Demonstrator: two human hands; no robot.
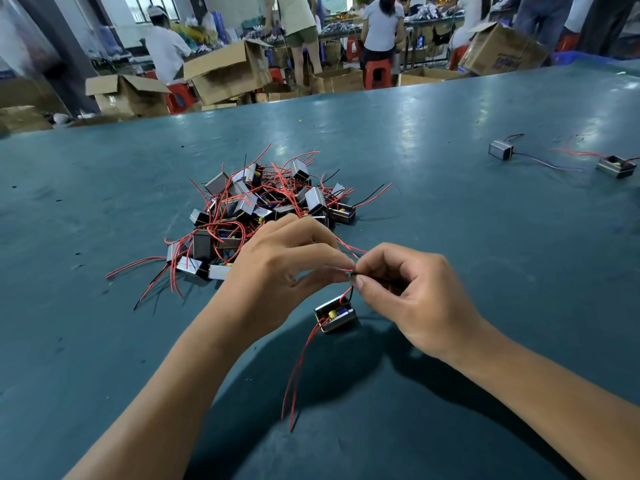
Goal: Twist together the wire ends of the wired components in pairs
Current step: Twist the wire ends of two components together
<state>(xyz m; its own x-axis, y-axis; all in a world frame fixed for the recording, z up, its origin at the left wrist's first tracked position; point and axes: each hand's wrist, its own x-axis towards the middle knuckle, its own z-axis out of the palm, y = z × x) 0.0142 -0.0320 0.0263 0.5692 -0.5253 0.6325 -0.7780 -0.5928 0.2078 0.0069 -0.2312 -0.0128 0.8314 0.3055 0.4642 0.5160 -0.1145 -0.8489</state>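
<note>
Twisting one pair of wire ends, mid-frame.
Left hand [277, 268] and right hand [412, 292] both pinch red-and-black wire ends [351, 271] above small metal-cased component [335, 314]; next, roll fingertips oppositely.

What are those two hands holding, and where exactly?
Both hands, left and right, pinch the thin wire ends between them. The small metal component hangs below from those wires, itself untouched.
</note>
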